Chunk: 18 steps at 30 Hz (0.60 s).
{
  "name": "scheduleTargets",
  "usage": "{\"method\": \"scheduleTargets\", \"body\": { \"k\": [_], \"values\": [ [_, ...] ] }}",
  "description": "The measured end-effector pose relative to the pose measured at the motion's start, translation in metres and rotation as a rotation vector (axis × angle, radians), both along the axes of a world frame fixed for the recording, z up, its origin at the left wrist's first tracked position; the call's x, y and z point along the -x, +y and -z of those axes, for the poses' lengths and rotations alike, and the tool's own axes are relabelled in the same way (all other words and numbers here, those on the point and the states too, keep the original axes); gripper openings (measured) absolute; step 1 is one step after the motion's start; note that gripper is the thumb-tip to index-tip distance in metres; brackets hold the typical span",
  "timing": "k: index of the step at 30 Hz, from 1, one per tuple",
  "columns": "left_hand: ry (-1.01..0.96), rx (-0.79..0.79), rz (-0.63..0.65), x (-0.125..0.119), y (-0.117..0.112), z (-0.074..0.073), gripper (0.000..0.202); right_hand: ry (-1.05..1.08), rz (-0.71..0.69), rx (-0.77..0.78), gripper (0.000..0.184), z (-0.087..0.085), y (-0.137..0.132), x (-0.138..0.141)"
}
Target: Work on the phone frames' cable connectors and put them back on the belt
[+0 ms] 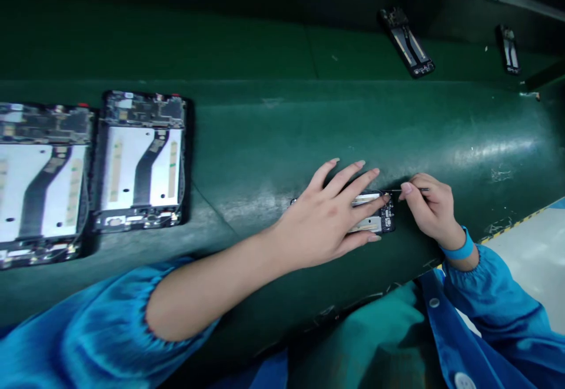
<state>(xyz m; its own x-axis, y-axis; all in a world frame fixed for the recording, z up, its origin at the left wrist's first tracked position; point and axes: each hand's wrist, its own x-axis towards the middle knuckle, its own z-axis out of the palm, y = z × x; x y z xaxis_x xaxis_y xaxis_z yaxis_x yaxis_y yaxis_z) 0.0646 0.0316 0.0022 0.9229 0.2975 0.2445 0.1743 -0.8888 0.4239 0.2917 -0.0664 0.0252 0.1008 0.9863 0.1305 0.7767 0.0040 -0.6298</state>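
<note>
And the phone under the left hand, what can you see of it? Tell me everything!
The phone is open, so its insides show. It lies flat on the green table. A silvery plate that looks like metal peeks between the fingers, and the dark end has tiny pale bits. The left hand rests on it, hiding most of it. The right hand holds a thin tool at one corner; whether it touches, I can't tell.

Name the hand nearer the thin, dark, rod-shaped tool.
Right. The right hand grips the tool; the left hand lies spread over the opened black rectangular phone, to the tool's left.
</note>
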Motion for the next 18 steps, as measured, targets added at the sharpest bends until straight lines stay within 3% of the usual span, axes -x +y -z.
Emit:
{"method": "scheduleTargets", "body": {
  "k": [8, 15, 18],
  "values": [
    [0.011, 0.009, -0.002, -0.0008, -0.0007, 0.0003, 0.054, -0.027, -0.093, -0.058, 0.038, 0.0036, 0.0019, 0.0022],
    [0.019, -0.003, -0.003, 0.0010, 0.0001, -0.0007, 0.052, 0.010, 0.025, -0.014, 0.038, 0.0046, 0.0006, 0.0048],
    [0.001, 0.001, -0.038, 0.0015, 0.0006, -0.0014, 0.045, 0.052, 0.152, 0.127, 0.042, 0.0005, 0.0072, 0.0048]
  ]
}}
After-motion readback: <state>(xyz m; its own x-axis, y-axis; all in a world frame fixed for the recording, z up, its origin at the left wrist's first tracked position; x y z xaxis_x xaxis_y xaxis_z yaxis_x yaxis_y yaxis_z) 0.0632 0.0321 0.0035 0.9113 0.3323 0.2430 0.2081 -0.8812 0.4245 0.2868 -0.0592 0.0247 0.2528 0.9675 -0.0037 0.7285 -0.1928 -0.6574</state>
